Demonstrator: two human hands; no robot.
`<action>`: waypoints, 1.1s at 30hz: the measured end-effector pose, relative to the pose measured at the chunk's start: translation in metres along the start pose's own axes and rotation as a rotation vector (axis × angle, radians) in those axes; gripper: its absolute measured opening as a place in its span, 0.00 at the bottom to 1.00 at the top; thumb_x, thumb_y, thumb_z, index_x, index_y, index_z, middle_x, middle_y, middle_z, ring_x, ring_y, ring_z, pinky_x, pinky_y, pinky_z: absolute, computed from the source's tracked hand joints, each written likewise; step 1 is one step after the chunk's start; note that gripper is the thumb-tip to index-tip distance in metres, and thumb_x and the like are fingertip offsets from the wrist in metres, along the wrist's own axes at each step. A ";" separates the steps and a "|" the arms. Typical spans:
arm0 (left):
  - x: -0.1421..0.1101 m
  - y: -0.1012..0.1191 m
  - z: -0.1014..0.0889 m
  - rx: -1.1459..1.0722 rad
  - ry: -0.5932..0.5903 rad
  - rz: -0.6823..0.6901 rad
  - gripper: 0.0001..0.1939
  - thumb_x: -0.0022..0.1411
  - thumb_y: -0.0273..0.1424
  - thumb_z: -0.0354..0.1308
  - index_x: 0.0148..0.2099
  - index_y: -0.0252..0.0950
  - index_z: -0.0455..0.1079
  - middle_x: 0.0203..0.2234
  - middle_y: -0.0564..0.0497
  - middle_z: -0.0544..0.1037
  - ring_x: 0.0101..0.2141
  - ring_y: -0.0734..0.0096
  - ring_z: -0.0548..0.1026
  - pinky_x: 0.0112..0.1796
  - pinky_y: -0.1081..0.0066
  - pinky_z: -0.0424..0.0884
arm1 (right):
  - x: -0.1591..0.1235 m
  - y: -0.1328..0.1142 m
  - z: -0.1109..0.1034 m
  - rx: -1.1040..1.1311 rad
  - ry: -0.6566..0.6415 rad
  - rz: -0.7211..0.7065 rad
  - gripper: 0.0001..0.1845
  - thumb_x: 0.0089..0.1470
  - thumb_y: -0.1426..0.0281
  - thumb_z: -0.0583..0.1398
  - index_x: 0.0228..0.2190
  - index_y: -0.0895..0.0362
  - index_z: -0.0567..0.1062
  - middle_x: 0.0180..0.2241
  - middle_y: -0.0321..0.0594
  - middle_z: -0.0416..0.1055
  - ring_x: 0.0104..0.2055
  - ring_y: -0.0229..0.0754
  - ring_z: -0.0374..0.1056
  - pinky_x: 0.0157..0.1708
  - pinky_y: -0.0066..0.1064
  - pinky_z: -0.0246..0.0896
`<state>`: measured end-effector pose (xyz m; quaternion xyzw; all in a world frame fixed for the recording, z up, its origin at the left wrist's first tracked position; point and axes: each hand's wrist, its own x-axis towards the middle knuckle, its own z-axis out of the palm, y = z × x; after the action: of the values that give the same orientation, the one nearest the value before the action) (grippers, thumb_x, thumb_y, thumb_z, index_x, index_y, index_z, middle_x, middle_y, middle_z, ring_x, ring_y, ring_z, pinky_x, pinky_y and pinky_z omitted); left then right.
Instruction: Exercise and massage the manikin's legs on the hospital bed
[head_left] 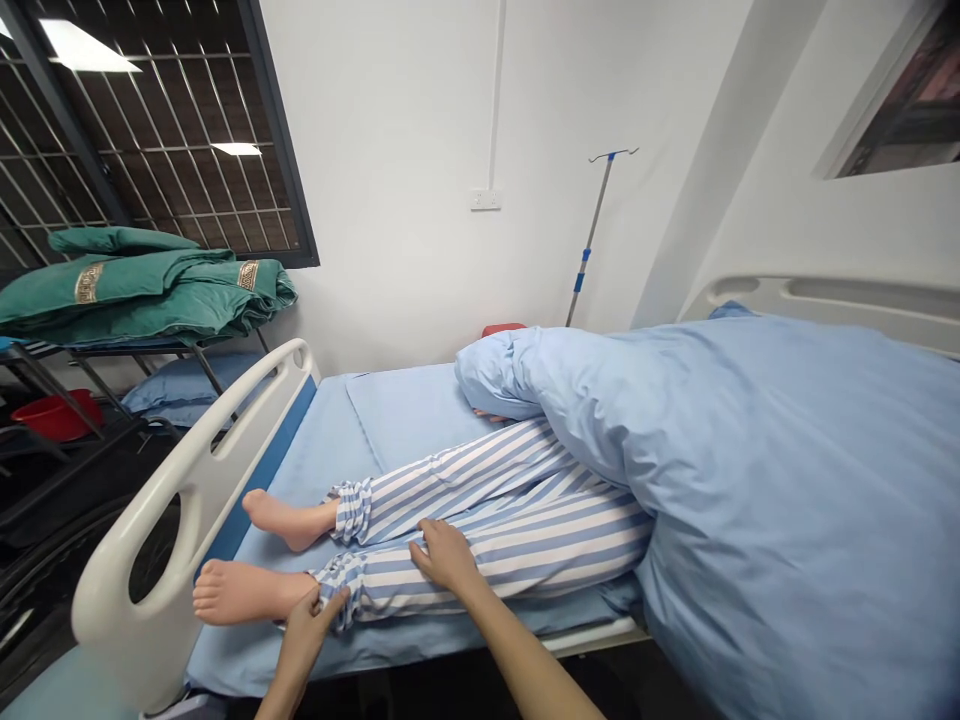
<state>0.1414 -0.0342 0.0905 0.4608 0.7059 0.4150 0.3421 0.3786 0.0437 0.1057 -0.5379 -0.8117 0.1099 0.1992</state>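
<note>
On the bed lie the legs of what looks like a manikin, in blue-and-white striped pajama trousers (547, 545) gathered above both ankles. My left hand (306, 630) is at the near ankle, its thumb and fingers closed on the bunched trouser cuff (346, 580). Farther up the same leg, my right hand (448, 556) lies on the striped cloth around the shin or knee, fingers apart. The near bare foot (244, 592) and the far bare foot (289, 518) point toward the footboard. A light blue quilt (720, 430) covers the upper body, hiding it.
A white footboard (169, 490) stands at the left end of the bed, a headboard (862, 300) at the right. Behind the bed is an IV pole (592, 235). Folded green bedding (172, 290) and a red basin (56, 415) are at left.
</note>
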 end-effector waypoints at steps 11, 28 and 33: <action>0.018 0.016 -0.097 0.609 0.573 0.117 0.22 0.49 0.46 0.49 0.42 0.36 0.64 0.35 0.46 0.72 0.36 0.59 0.71 0.38 0.62 0.67 | -0.002 -0.002 -0.004 -0.016 0.006 0.033 0.14 0.53 0.62 0.51 0.35 0.58 0.70 0.33 0.45 0.72 0.37 0.46 0.67 0.35 0.32 0.55; 0.114 0.004 0.021 1.268 0.172 0.349 0.33 0.55 0.36 0.46 0.63 0.35 0.50 0.60 0.37 0.55 0.59 0.42 0.51 0.52 0.39 0.41 | 0.001 -0.001 0.004 -0.021 0.025 0.066 0.13 0.51 0.62 0.53 0.33 0.58 0.71 0.33 0.44 0.72 0.36 0.45 0.67 0.35 0.31 0.55; 0.108 -0.011 -0.023 1.400 0.251 0.484 0.36 0.52 0.41 0.50 0.60 0.24 0.56 0.58 0.28 0.56 0.58 0.37 0.49 0.55 0.46 0.37 | 0.002 -0.002 0.003 -0.029 0.020 0.060 0.13 0.51 0.63 0.53 0.33 0.58 0.71 0.32 0.43 0.72 0.36 0.45 0.67 0.35 0.31 0.55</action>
<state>0.0808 0.0584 0.0793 0.6624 0.7175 -0.0178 -0.2148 0.3751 0.0445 0.1037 -0.5659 -0.7948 0.0986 0.1959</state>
